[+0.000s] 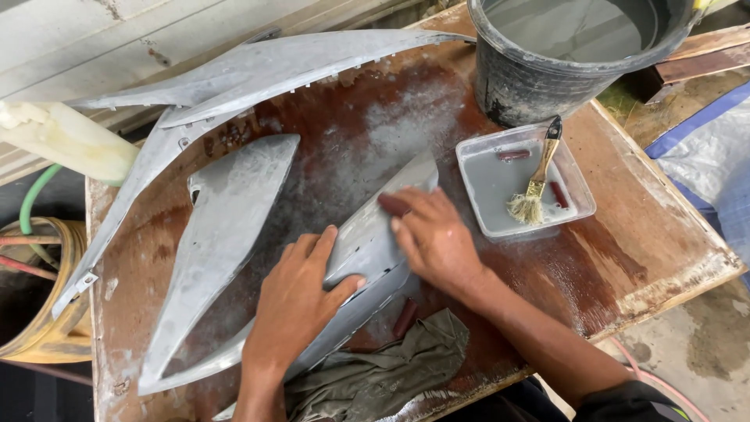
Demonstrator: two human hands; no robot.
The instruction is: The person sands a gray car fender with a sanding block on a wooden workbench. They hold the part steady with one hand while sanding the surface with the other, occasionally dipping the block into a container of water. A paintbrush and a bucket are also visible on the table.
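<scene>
Left hand (pixel 295 301) pins grey panel (pixel 367 242) on desk (pixel 625 242), grip closed over edge; right hand (pixel 433 234) presses brown sanding pad (pixel 393 205), fingers flat.

Wet brown board tabletop (pixel 625 234) w/ grey residue. Back right: black bucket (pixel 516 78) of grey water. Just in front – clear plastic tray (pixel 476 156) w/ murky water, paintbrush (pixel 537 180) lying in it, bristles down-left. Two other grey panels – long thin one (pixel 258 70) at back, curved one (pixel 226 227) at left. Olive rag (pixel 383 375) at front edge; small brown block (pixel 405 316) beside it, poss. sanding piece. Green hose (pixel 35 195) far left.
</scene>
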